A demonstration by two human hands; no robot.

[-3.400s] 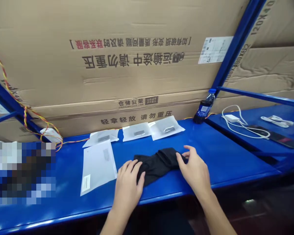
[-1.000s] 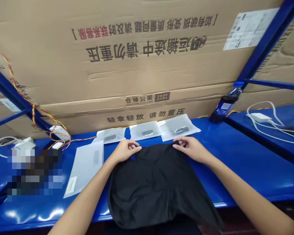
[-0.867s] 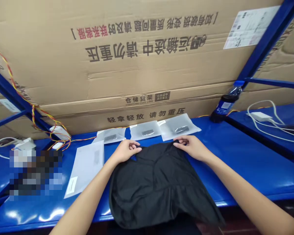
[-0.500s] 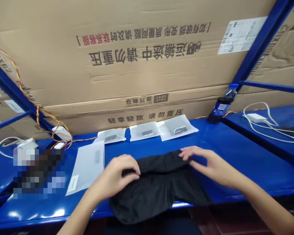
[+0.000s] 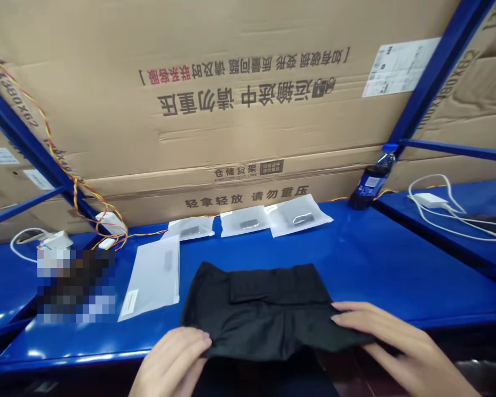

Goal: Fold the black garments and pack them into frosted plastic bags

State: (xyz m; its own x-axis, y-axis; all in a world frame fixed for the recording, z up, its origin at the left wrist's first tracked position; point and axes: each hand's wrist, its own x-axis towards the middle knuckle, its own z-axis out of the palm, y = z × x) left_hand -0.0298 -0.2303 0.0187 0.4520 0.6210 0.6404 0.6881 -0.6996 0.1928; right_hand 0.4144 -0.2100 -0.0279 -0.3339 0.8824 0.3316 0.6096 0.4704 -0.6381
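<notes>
Currently, the left hand (image 5: 169, 361) and right hand (image 5: 400, 344) are lying along the near edge of a flattened black fabric garment (image 5: 264, 314), their grip unclear.

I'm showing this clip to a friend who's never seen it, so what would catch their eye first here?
The black cloth garment stands out first, lying folded over at the front of the blue steel shelf, with the left hand and right hand at its near edge. Behind it, a huge cardboard carton with upside-down Chinese print fills the view, and three small clear plastic bags lie in a row at its foot.
</notes>
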